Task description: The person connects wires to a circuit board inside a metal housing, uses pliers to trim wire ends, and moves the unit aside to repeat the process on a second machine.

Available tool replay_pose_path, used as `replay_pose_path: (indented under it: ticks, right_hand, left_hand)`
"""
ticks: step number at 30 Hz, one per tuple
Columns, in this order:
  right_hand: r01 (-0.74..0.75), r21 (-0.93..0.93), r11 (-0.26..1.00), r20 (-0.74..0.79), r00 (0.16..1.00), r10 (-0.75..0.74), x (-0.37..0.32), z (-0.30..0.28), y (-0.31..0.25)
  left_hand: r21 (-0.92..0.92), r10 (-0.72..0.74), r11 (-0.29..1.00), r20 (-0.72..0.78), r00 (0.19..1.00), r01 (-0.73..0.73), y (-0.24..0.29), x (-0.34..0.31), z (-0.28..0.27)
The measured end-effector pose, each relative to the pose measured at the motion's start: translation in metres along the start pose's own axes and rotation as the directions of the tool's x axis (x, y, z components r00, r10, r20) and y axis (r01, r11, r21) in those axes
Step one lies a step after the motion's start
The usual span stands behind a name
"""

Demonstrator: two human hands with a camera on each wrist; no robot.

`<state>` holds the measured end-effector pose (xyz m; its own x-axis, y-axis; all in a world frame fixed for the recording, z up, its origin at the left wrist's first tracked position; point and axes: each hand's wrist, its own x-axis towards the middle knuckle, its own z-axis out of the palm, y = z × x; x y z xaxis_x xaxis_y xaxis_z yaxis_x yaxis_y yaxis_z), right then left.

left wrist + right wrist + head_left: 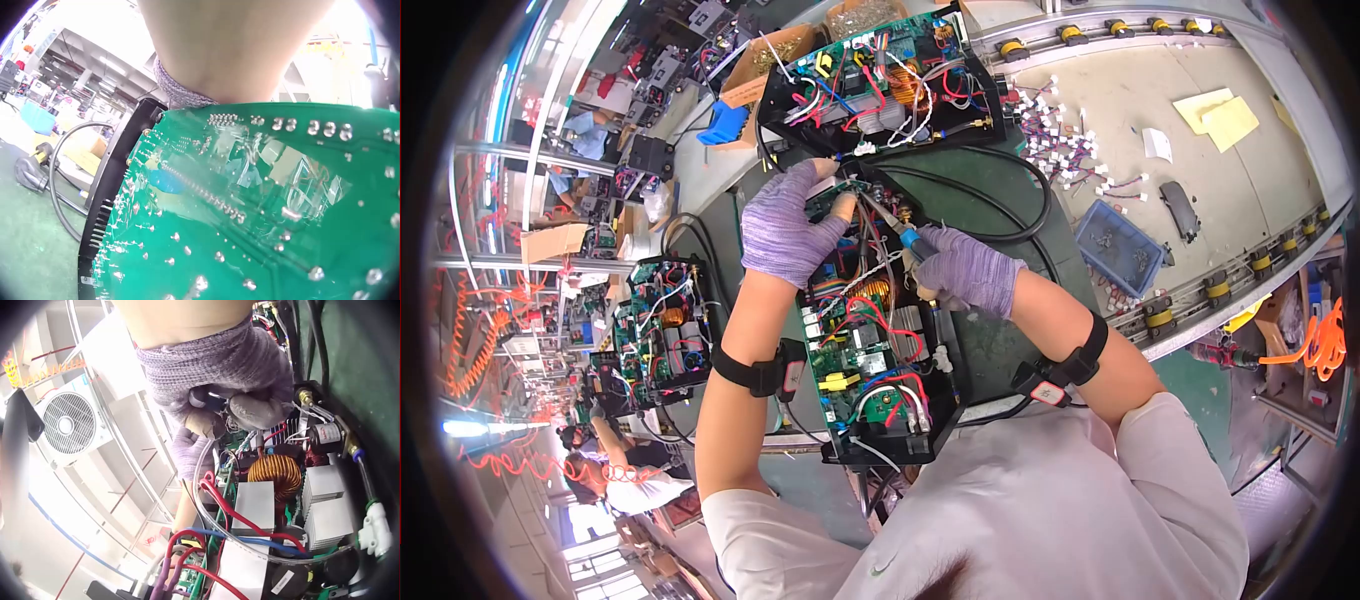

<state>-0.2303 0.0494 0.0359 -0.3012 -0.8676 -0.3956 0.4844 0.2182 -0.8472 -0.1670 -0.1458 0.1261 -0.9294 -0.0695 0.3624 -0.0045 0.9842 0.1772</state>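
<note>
In the head view, an open black chassis (952,365) packed with green circuit boards, wires and a copper coil (876,290) lies before me. My left hand (785,228), in a purple knit glove, pinches a small circuit board (828,187) at the chassis's far end between thumb and forefinger. My right hand (972,270), gloved alike, grips blue-handled long-nose pliers (887,214) whose tips reach in beside the left thumb. The right wrist view shows the right hand (215,378) over the wiring, near the coil (275,477). A green board's soldered underside (250,212) fills the left wrist view.
A second open chassis (990,95) stands beyond, with black cables (1040,215) looping beside it. At the right are loose white connectors (1055,130), a blue bin (1115,245) of small parts and yellow papers (1228,122). Another unit (665,330) sits at left.
</note>
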Motion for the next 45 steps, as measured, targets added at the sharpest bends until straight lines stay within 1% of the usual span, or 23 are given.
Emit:
replay_pose_path:
  ticks: [1,4,7,10,13,15,17,19,20,23,26,29,30,33,34,37,40,43,44,45]
  right_hand:
    - [-0.006,0.012,1.0,0.015,1.0,0.005,0.001,-0.002,0.0]
    - [-0.018,-0.122,0.992,0.029,0.999,0.022,0.001,-0.008,-0.008]
    - [-0.065,-0.305,0.95,-0.076,0.996,0.044,0.003,-0.007,-0.016]
    - [-0.091,-0.369,0.925,-0.053,0.996,0.077,-0.004,-0.007,-0.029]
    - [0.036,-0.371,0.928,-0.094,0.993,-0.076,0.006,-0.003,-0.006]
    - [0.147,-0.454,0.879,-0.095,0.973,-0.212,0.02,0.006,0.02]
    - [0.134,-0.43,0.893,-0.149,0.965,-0.216,0.018,0.021,0.022]
    - [0.008,-0.284,0.959,-0.245,0.966,-0.08,0.001,0.038,-0.002]
    - [0.011,-0.273,0.962,-0.241,0.967,-0.079,-0.006,0.04,-0.008]
    - [0.007,-0.418,0.908,-0.387,0.903,-0.186,0.006,0.051,0.005]
    - [0.026,-0.43,0.902,-0.328,0.927,-0.183,0.0,0.045,-0.001]
    - [0.114,-0.245,0.963,-0.2,0.966,-0.165,0.01,0.027,0.016]
    - [0.074,-0.166,0.983,-0.204,0.973,-0.107,0.013,0.026,0.016]
    - [0.075,-0.063,0.995,-0.111,0.99,-0.081,0.011,0.017,0.017]
    - [0.078,-0.077,0.994,-0.105,0.991,-0.086,0.013,0.016,0.021]
    - [0.106,-0.029,0.994,-0.117,0.987,-0.109,0.01,0.017,0.021]
    - [0.112,-0.053,0.992,-0.093,0.989,-0.117,0.007,0.013,0.019]
    - [0.114,-0.11,0.987,-0.109,0.986,-0.126,0.019,0.009,0.028]
    - [0.103,-0.23,0.968,-0.117,0.984,-0.133,0.019,0.005,0.029]
    - [0.091,-0.348,0.933,-0.124,0.982,-0.142,0.01,0.004,0.013]
  left_hand:
    - [0.008,0.006,1.0,0.008,1.0,-0.006,0.0,0.001,-0.001]
    - [0.017,0.019,1.0,0.033,0.999,-0.019,0.0,0.003,-0.004]
    - [0.004,0.029,1.0,0.041,0.999,-0.029,-0.003,0.004,-0.004]
    - [-0.009,0.03,0.999,0.023,0.999,-0.03,-0.004,0.003,-0.002]
    - [-0.028,0.019,0.999,0.01,1.0,-0.019,-0.004,0.002,-0.001]
    - [-0.032,0.041,0.999,-0.014,0.999,-0.042,-0.005,0.001,0.001]
    - [-0.031,0.056,0.998,-0.03,0.998,-0.056,-0.006,0.001,0.003]
    - [-0.033,0.065,0.997,-0.041,0.997,-0.066,-0.006,0.001,0.004]
    - [-0.036,0.067,0.997,-0.043,0.997,-0.068,-0.006,0.001,0.003]
    - [-0.032,0.069,0.997,-0.048,0.996,-0.07,-0.006,0.001,0.003]
    - [-0.06,0.039,0.997,-0.034,0.999,-0.041,-0.006,0.001,0.003]
    - [-0.108,0.01,0.994,0.029,1.0,-0.006,-0.01,-0.001,0.001]
    - [-0.123,0.003,0.992,0.051,0.999,0.004,-0.012,0.0,-0.001]
    - [-0.068,-0.005,0.998,0.063,0.998,0.009,-0.006,-0.001,-0.004]
    - [-0.065,-0.011,0.998,0.053,0.999,0.015,-0.005,0.0,-0.003]
    - [-0.036,0.006,0.999,0.034,0.999,-0.005,-0.007,0.0,-0.001]
    - [-0.045,-0.008,0.999,0.024,1.0,0.009,-0.004,0.0,-0.002]
    - [-0.006,-0.003,1.0,0.026,1.0,0.004,-0.003,0.002,-0.002]
    - [-0.008,-0.017,1.0,0.029,0.999,0.017,-0.003,0.001,-0.002]
    - [-0.01,-0.03,0.999,0.032,0.999,0.03,-0.003,0.001,-0.001]
